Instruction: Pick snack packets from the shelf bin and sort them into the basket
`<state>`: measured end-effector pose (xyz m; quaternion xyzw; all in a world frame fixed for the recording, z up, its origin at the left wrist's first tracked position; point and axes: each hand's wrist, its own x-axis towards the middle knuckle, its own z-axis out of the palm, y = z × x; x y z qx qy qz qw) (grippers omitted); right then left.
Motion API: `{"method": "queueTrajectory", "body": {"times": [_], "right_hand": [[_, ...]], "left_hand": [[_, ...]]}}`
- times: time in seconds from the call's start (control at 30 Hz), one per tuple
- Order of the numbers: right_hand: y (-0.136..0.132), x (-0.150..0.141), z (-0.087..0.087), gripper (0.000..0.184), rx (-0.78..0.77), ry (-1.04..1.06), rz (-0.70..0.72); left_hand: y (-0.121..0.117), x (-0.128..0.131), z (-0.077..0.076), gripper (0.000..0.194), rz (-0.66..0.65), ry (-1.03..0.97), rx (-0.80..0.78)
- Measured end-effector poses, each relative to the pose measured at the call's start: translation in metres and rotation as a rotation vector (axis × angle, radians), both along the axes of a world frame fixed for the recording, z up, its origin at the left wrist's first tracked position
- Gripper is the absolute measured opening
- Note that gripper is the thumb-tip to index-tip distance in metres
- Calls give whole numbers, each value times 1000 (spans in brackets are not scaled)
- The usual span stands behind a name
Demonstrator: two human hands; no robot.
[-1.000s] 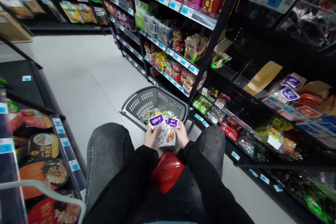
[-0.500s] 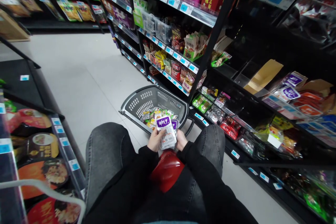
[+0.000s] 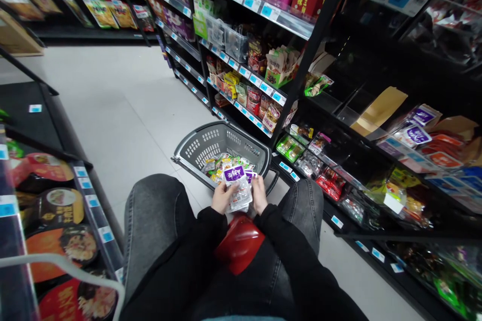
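Note:
I sit low on a red stool (image 3: 239, 243), knees in grey jeans spread apart. Between my hands is a small stack of clear snack packets with purple labels (image 3: 238, 188). My left hand (image 3: 221, 199) grips the stack's left side, fingers curled under it. Closed on the right side is my right hand (image 3: 259, 195). The stack hovers over the near rim of a grey plastic shopping basket (image 3: 196, 146) on the floor, which holds several more small packets (image 3: 222, 163).
Black store shelves (image 3: 301, 67) with snack bags and blue price tags run along the right. A lower rack with loose packets (image 3: 406, 160) is at the right. Bowl-noodle tubs (image 3: 56, 205) fill a shelf at the left. Light tiled floor (image 3: 124, 105) stretches ahead.
The two separately held packets were brought together into one stack. Both hands drew closer and dropped slightly toward the basket's near rim.

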<state>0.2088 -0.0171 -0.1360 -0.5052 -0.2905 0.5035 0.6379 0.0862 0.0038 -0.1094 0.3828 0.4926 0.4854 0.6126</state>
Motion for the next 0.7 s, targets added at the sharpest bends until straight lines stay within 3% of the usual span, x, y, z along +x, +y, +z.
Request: {"method": "queueTrajectory", "body": {"times": [0.17,0.33,0.43,0.5,0.57,0.63,0.7], "right_hand": [[-1,-2,4,51,29,-213,18],[3,-1,-2,62,1,-101,-48],[4,-3,-4,59,57,14,-30],[5,-3,-3,54,88,46,-51],[5,-3,-1,50,90,49,-85],[4,-2,3,48,80,49,-99],[4,-1,8,48,85,55,-86]], "left_hand": [[-3,4,3,63,43,-148,-35],[-5,4,2,52,79,-105,16],[-5,0,7,45,-6,-25,147],[-5,-1,12,52,-35,-16,232],[-5,-1,14,67,16,-34,258],[-3,0,13,83,89,-84,211],[-2,1,12,84,102,-167,82]]}}
